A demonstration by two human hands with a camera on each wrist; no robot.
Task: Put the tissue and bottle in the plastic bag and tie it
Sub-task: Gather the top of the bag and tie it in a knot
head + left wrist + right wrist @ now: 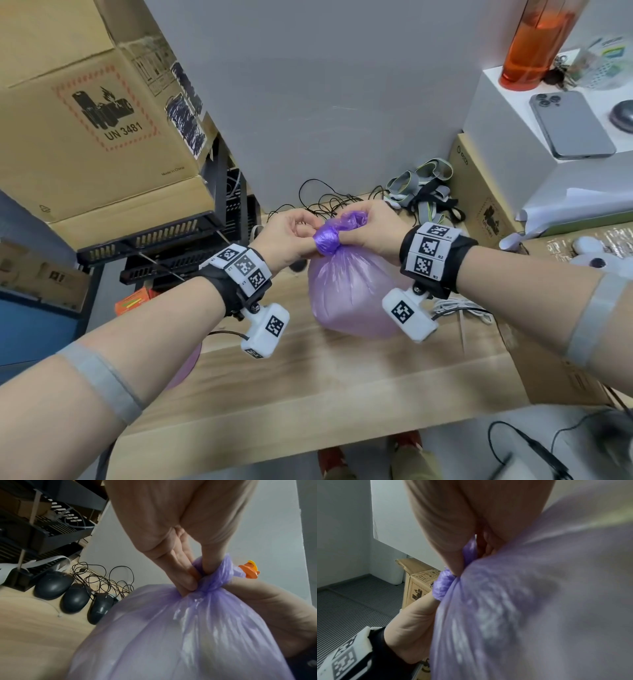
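Note:
A full, pale purple plastic bag (349, 291) hangs just above the wooden table (308, 394), its neck twisted into a dark purple band (327, 240). My left hand (291, 236) pinches the twisted neck from the left, fingers curled on the plastic (190, 578). From the right, my right hand (373, 228) grips the bunched top of the bag (354, 219). The bag (180, 635) fills the left wrist view and the bag (530, 601) fills the right wrist view. Tissue and bottle are hidden inside; nothing of them shows clearly.
Three black computer mice (75, 597) and tangled cables (325, 200) lie behind the bag. Black trays (164, 240) and a cardboard box (96, 113) stand at left. A white box at right carries a phone (570, 125) and an orange bottle (534, 44). Grey straps (423, 186) lie at the back right.

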